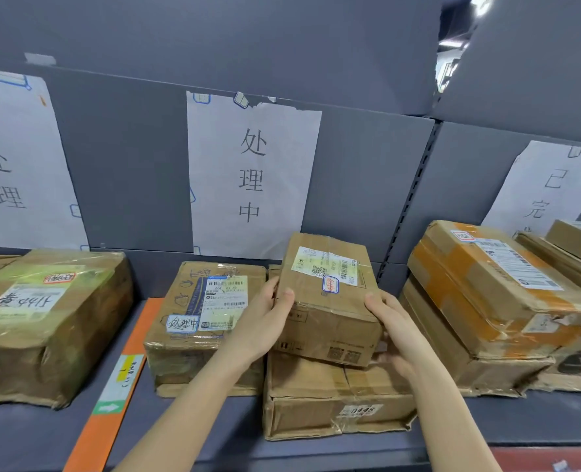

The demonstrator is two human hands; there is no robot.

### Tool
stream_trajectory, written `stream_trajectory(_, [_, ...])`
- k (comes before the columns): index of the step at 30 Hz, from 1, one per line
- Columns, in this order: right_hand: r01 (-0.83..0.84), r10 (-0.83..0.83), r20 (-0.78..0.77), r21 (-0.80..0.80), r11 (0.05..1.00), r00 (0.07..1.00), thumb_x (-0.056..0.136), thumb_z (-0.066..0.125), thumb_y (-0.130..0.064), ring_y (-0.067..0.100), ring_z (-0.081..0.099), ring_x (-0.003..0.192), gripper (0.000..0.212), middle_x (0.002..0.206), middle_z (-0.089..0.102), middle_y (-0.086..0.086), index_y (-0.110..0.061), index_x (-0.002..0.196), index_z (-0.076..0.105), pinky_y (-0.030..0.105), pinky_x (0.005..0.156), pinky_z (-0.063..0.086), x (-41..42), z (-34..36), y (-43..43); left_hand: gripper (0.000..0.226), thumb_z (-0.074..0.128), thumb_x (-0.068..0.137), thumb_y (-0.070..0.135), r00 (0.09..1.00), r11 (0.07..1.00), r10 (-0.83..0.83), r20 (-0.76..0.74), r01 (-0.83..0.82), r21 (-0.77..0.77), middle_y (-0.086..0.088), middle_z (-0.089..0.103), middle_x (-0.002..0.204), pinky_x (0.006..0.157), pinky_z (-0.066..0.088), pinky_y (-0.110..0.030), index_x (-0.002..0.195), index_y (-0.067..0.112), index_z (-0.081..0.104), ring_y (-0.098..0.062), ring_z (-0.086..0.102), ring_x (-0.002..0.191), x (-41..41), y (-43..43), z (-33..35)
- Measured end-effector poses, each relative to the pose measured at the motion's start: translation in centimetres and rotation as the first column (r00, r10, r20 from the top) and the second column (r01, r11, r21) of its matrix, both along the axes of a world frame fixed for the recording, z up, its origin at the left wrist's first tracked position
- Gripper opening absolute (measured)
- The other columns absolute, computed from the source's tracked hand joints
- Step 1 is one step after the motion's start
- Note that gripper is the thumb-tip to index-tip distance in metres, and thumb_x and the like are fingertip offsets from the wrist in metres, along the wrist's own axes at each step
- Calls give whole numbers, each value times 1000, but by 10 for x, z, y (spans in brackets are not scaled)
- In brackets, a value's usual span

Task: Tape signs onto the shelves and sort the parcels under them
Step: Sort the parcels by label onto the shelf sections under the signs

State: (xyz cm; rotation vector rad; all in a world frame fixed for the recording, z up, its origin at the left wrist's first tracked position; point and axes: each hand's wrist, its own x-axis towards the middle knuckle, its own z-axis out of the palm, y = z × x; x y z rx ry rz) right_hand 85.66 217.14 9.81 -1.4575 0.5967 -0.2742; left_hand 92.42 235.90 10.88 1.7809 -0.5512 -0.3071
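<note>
A small cardboard parcel [330, 301] with a white label sits on top of a flat box [333, 400], right under the middle paper sign [251, 172]. My left hand [265, 321] grips its left side and my right hand [394, 328] grips its right side. Another parcel [200, 321] with a handwritten tag stands just left of it. A left sign [17, 158] and a right sign [554, 189] are taped to the grey shelf back.
A big taped box [47, 318] stands under the left sign. Stacked parcels with orange tape [486, 301] fill the right bay. An orange divider strip [119, 376] lies on the grey shelf board [214, 437]. A slotted upright [411, 192] separates the bays.
</note>
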Motion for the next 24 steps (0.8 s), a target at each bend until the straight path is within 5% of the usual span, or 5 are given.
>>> stream_trajectory(5, [-15, 9, 186, 32, 999, 983, 89, 59, -27, 19, 63, 99, 37, 116, 65, 1, -26, 126, 52, 34, 67, 50, -2, 4, 13, 31, 41, 100, 22, 999, 991, 34, -9, -35, -132, 36, 50, 99, 69, 38, 0, 96, 53, 41, 27, 46, 85, -6, 4, 1])
stream_trajectory(9, [-103, 104, 261, -17, 995, 960, 91, 57, -24, 8, 67, 89, 37, 108, 68, -6, -28, 127, 52, 32, 69, 51, 7, 12, 34, 31, 44, 97, 15, 969, 933, 246, 31, -228, -279, 28, 54, 109, 79, 37, 1, 111, 44, 47, 19, 49, 98, 0, 20, 3])
stream_trajectory(12, [-166, 170, 284, -36, 985, 944, 92, 57, -23, 11, 64, 101, 37, 113, 66, -8, -30, 128, 51, 28, 73, 52, 22, 14, 59, 32, 45, 96, 16, 925, 879, 379, -7, -363, -309, 11, 56, 121, 101, 39, -25, 126, 28, 49, -5, 50, 115, 7, 42, 0])
stream_trajectory(19, [-348, 380, 269, -160, 924, 885, 93, 55, -19, 1, 63, 99, 34, 107, 67, -21, -37, 122, 52, 18, 79, 52, 49, 3, 109, 30, 44, 96, 10, 836, 781, 542, -88, -539, -314, 19, 56, 105, 86, 42, -17, 122, 25, 48, 3, 53, 99, 17, 87, -10])
stream_trajectory(24, [-409, 454, 270, -207, 889, 849, 92, 57, -19, -4, 62, 102, 38, 107, 66, -25, -49, 113, 48, 14, 82, 49, 60, -2, 124, 38, 43, 97, 17, 796, 747, 593, -121, -600, -285, 10, 52, 116, 102, 38, -33, 134, 24, 43, -12, 48, 114, 24, 99, -15])
